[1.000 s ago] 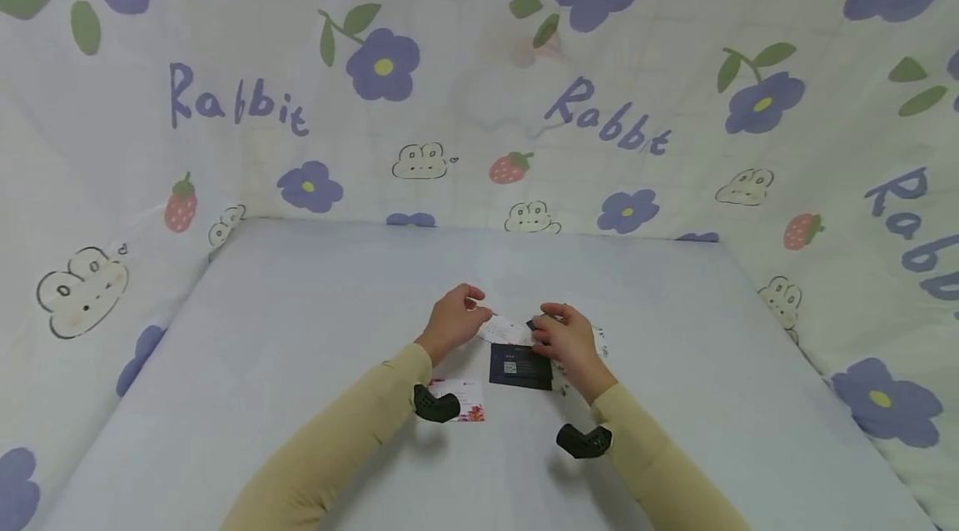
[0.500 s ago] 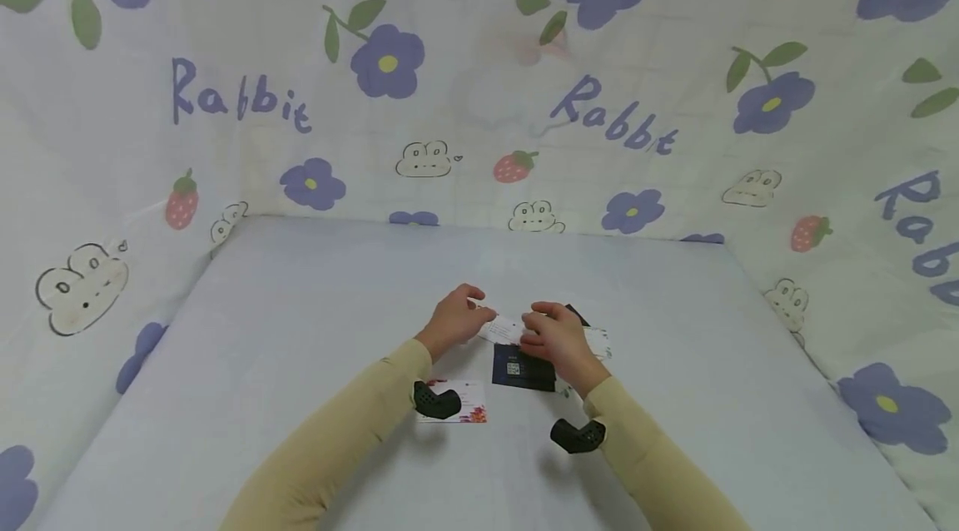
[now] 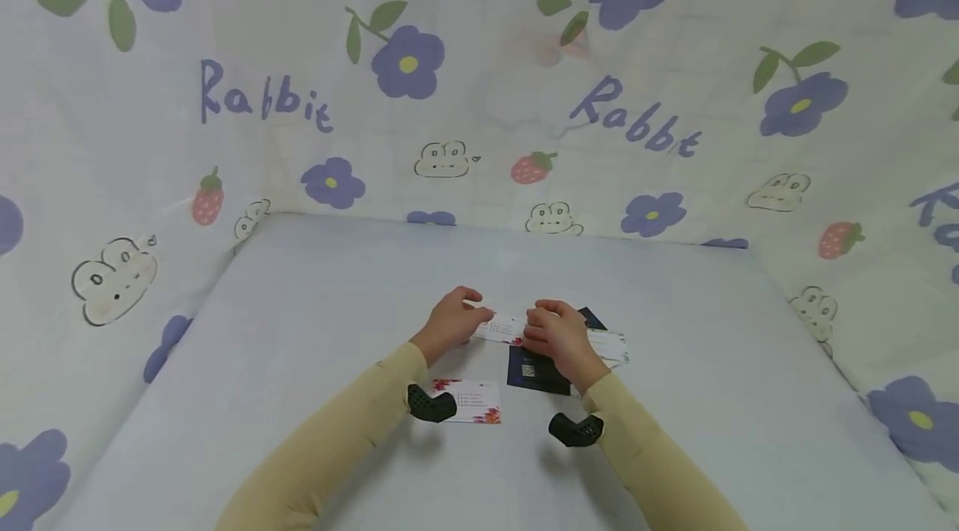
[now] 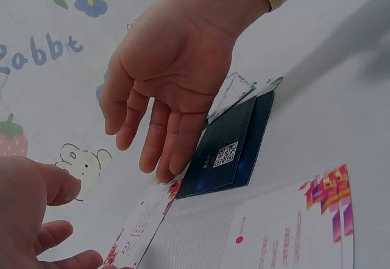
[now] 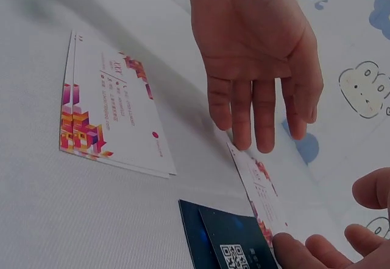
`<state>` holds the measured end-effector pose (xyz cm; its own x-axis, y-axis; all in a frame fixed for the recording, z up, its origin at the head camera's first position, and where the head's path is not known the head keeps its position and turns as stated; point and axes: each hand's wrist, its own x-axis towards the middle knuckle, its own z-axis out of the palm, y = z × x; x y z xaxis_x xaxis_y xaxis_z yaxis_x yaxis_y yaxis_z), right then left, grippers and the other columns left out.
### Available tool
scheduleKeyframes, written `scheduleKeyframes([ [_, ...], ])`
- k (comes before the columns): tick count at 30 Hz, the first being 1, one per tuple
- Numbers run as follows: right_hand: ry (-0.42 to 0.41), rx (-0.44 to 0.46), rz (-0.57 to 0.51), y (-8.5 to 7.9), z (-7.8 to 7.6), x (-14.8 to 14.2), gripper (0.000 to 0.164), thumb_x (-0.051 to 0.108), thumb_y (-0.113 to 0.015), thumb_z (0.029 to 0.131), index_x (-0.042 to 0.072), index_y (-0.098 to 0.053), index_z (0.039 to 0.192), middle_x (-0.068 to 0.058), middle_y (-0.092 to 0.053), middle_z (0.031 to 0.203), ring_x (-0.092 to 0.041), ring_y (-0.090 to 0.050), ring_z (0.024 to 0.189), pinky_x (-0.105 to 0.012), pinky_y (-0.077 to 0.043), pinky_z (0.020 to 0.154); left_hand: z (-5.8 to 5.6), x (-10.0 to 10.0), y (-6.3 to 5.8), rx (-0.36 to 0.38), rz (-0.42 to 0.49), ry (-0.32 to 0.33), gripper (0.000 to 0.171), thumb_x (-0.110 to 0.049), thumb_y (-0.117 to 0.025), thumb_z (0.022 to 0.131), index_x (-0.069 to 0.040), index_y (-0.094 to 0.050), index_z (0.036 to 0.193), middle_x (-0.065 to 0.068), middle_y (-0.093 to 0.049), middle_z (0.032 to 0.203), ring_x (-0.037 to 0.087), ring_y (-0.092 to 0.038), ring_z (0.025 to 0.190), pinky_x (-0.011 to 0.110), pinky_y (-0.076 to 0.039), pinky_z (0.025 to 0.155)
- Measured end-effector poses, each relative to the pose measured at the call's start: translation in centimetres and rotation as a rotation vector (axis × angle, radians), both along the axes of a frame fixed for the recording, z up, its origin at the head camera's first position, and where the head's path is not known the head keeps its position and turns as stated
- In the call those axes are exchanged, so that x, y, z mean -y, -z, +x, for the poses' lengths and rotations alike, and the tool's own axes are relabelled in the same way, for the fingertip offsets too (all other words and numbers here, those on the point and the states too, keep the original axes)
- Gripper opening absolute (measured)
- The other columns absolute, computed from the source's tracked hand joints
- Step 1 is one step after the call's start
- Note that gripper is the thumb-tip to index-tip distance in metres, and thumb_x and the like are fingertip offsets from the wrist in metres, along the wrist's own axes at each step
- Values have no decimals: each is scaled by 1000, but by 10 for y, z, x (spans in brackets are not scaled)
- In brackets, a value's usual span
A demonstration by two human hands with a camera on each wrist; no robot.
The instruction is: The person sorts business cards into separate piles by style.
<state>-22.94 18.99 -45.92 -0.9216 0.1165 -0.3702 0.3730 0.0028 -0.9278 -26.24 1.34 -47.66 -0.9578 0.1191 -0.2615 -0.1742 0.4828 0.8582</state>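
A white business card (image 3: 500, 329) with red-orange corners lies between my two hands. My left hand (image 3: 452, 323) is at its left end, fingers extended; in the right wrist view the left hand's fingertips (image 5: 263, 141) come down by the card's far end. My right hand (image 3: 560, 339) is at the other end, its fingers loosely straight and nothing gripped; the left wrist view shows the right hand's fingertips (image 4: 164, 174) close to that card. Whether either hand touches the card is hard to tell. Dark blue cards with a QR code (image 4: 226, 154) lie overlapped beside the right hand.
Nearer me lies a small stack of white cards with orange-purple patterns (image 3: 478, 402). A white card with green leaf print (image 3: 608, 345) and another dark card (image 3: 592, 319) lie beyond the right hand. Flower-printed cloth (image 3: 479, 98) walls in the white table (image 3: 360, 281).
My right hand has come away from the dark card behind it and shifted left toward the white card. The left hand stays nearly still. The head view has swung slightly left.
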Motion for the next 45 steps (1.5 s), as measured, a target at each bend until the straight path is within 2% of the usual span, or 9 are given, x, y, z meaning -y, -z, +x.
scheduleKeyframes([
  [6, -7, 7, -20, 1, -4, 11, 49, 18, -50, 99, 4, -37, 144, -20, -51, 140, -32, -58, 119, -35, -56, 88, 0, 15, 5, 35, 26, -28, 46, -35, -66, 90, -15, -53, 130, 10, -59, 127, 22, -57, 95, 32, -55, 75],
  [14, -35, 13, -33, 7, -7, 29, 48, 17, -51, 98, 3, -39, 142, -21, -52, 137, -29, -60, 111, -28, -58, 71, 9, 39, 6, 51, 68, -40, 45, -35, -64, 91, -15, -52, 130, 9, -59, 127, 23, -56, 101, 31, -54, 77],
  [22, -89, 14, -53, 5, 2, 46, 46, 17, -51, 98, 4, -40, 141, -20, -52, 134, -25, -60, 106, -27, -57, 71, 23, 65, 5, 71, 136, -53, 43, -34, -63, 93, -15, -53, 130, 8, -60, 126, 26, -57, 107, 29, -54, 75],
  [29, -102, 27, -12, 7, 7, 55, 46, 17, -54, 97, 5, -43, 140, -21, -56, 129, -22, -64, 98, -30, -58, 73, 31, 79, 3, 95, 141, -60, 44, -32, -62, 93, -13, -53, 132, 9, -60, 123, 25, -58, 101, 28, -54, 73],
  [32, -106, -11, 71, 8, 4, 56, 47, 18, -56, 95, 5, -45, 139, -22, -59, 126, -22, -67, 94, -32, -59, 74, 29, 85, 4, 81, 134, -69, 45, -32, -62, 93, -13, -52, 133, 9, -61, 121, 24, -58, 98, 28, -55, 73],
  [36, -98, -66, 225, 9, -2, 54, 46, 21, -59, 94, 6, -48, 136, -21, -62, 121, -24, -70, 91, -34, -59, 76, 21, 91, 3, 66, 109, -115, 45, -32, -63, 93, -13, -52, 132, 9, -61, 118, 24, -58, 95, 28, -53, 73],
  [38, -97, -62, 262, 9, -4, 52, 46, 24, -58, 94, 7, -48, 136, -20, -62, 121, -24, -70, 90, -34, -59, 76, 17, 93, 3, 70, 101, -138, 45, -33, -62, 93, -13, -52, 131, 10, -60, 117, 23, -58, 93, 29, -53, 73],
  [41, -108, -29, 219, 7, -5, 50, 48, 24, -56, 96, 7, -45, 139, -21, -61, 124, -24, -69, 92, -33, -58, 78, 13, 91, 3, 91, 107, -146, 46, -33, -62, 93, -13, -51, 132, 10, -59, 117, 21, -59, 91, 29, -53, 75],
  [45, -109, 4, 118, 5, -5, 52, 49, 21, -55, 96, 5, -42, 141, -23, -57, 127, -23, -67, 92, -32, -58, 78, 15, 86, 2, 105, 151, -133, 47, -31, -63, 93, -12, -50, 133, 10, -58, 117, 19, -57, 89, 28, -54, 76],
])
